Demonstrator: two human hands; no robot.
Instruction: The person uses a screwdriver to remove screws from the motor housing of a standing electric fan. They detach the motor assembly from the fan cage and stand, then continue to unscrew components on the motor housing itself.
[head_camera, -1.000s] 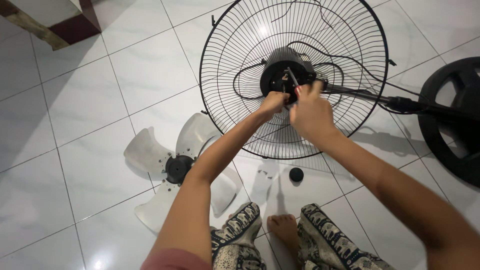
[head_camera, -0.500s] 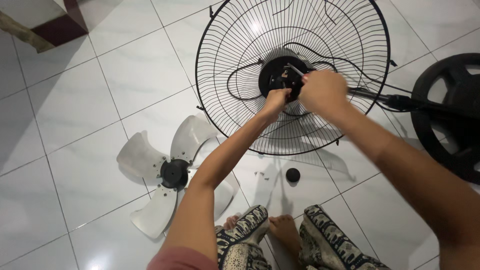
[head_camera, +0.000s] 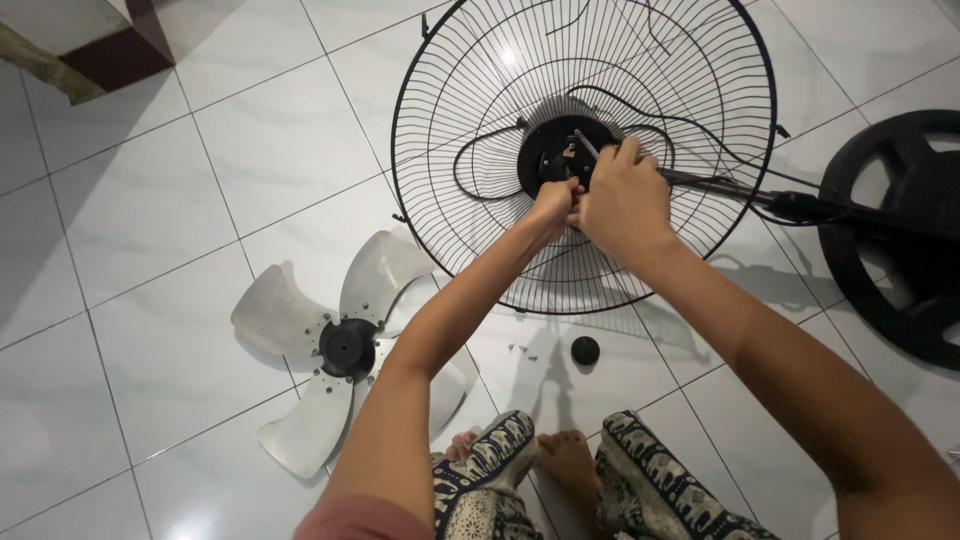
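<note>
At the middle of the wire guard (head_camera: 700, 70), a black hub (head_camera: 548, 152) sits on the floor (head_camera: 150, 200), and both hands meet right at its near edge. The right hand (head_camera: 622, 203) is closed round a screwdriver (head_camera: 584, 147); its thin shaft slants up and to the left from the fist, tip on the hub's face. The left hand (head_camera: 556, 203) is just beside it, fingers curled shut and pressed against the hub's rim, though whether it pinches anything I cannot tell. Both hands are equally close; the hub lies just beyond the knuckles, away from the person.

A black cord (head_camera: 480, 165) loops behind the guard. The pole (head_camera: 730, 188) runs right to a round black base (head_camera: 890, 240). Nearer the person, left, lies the loose blade (head_camera: 300, 320), with a small black cap (head_camera: 585, 350) and a few screws (head_camera: 520, 349) between it and the bare feet (head_camera: 570, 455).
</note>
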